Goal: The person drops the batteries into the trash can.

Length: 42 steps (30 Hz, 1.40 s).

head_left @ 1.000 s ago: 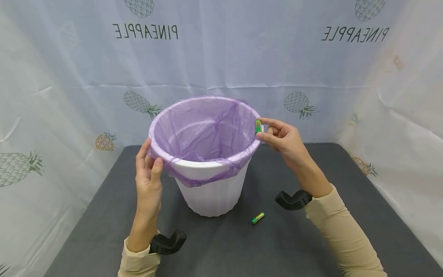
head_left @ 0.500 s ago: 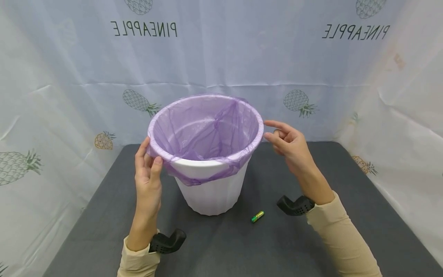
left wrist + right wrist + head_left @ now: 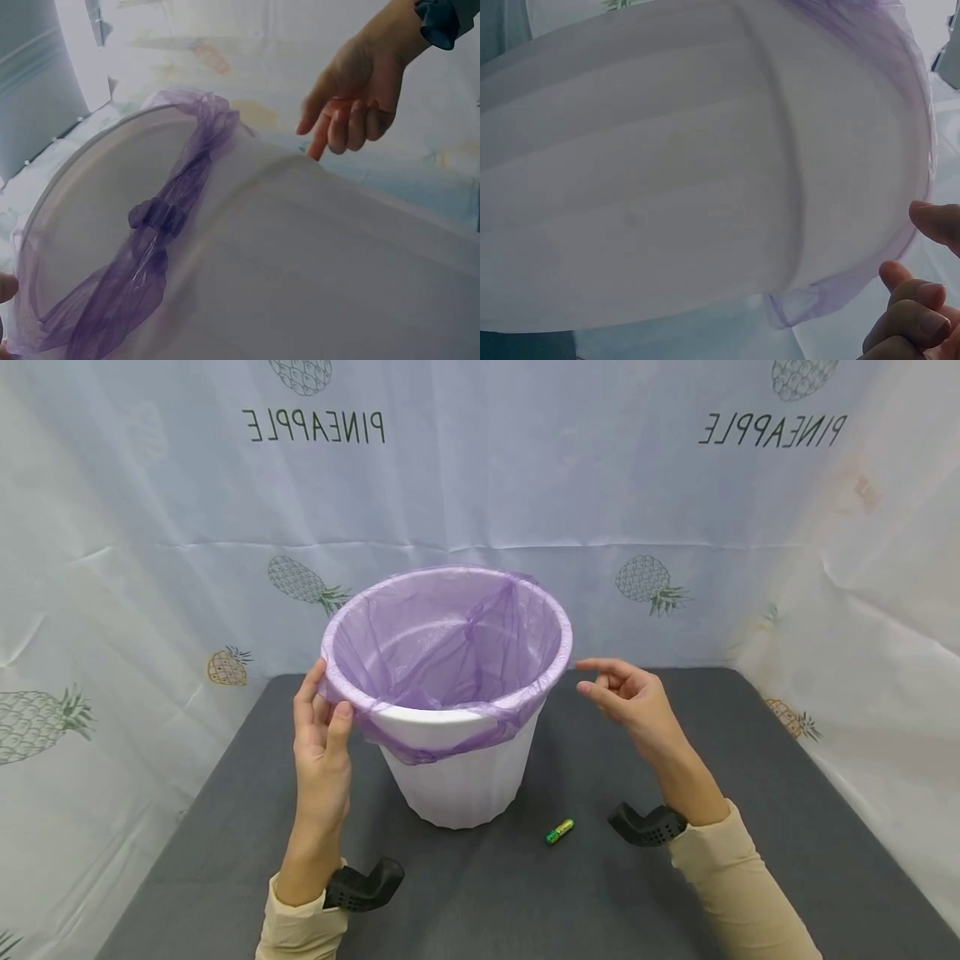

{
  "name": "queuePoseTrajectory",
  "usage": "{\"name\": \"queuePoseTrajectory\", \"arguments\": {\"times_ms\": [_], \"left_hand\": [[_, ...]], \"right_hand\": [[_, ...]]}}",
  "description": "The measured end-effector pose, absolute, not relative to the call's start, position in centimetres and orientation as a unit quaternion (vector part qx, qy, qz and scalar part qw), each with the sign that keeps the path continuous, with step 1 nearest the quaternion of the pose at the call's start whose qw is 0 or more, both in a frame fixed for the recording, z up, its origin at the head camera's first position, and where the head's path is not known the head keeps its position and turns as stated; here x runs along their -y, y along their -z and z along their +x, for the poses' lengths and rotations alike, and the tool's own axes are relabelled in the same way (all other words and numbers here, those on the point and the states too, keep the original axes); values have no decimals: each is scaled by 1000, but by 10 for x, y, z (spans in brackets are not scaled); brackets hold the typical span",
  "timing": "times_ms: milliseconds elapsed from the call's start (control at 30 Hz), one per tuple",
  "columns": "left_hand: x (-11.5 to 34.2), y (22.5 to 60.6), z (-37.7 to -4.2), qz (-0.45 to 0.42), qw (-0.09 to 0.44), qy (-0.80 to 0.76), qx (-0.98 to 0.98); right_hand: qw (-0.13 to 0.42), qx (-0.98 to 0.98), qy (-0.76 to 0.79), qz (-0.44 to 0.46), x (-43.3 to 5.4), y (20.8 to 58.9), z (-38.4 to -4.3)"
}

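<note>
A white trash can (image 3: 457,785) stands on the dark table, lined with a translucent purple garbage bag (image 3: 435,660) folded over its rim. My left hand (image 3: 321,760) rests against the can's left side at the rim, thumb toward the front. Its fingertips (image 3: 6,288) barely enter the left wrist view. To the right of the can, my right hand (image 3: 626,697) hangs in the air, holding nothing, thumb and index finger apart. One green and gold battery (image 3: 559,832) lies on the table at the can's front right. No battery shows inside the bag from the head view.
The dark table (image 3: 225,827) extends around the can. A pale curtain (image 3: 480,485) printed with pineapples hangs behind and at both sides. A knotted purple part of the bag (image 3: 157,217) drapes over the can's outside.
A second battery, pinched by my right hand over the rim one second ago, has left the fingers and is out of sight. That hand has moved down and slightly right. The left hand stays put.
</note>
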<state>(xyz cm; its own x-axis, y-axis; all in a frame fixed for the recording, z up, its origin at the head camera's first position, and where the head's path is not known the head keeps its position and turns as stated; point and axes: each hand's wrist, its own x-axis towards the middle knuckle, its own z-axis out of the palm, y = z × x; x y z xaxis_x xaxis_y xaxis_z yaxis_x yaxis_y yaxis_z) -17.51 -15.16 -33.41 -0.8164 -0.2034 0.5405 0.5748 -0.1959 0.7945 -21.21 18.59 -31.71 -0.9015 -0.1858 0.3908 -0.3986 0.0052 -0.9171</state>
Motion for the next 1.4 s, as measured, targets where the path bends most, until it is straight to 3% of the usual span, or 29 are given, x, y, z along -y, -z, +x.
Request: {"name": "queuePoseTrajectory", "arguments": {"times_ms": [667,1400], "left_hand": [[151,335,-175,-167,257,757,577],[150,334,-175,-168,260,760,572]], "right_hand": [[28,763,-620,183,-209,377,-206],[-92,808,-534,232,-224,445,-214]]}}
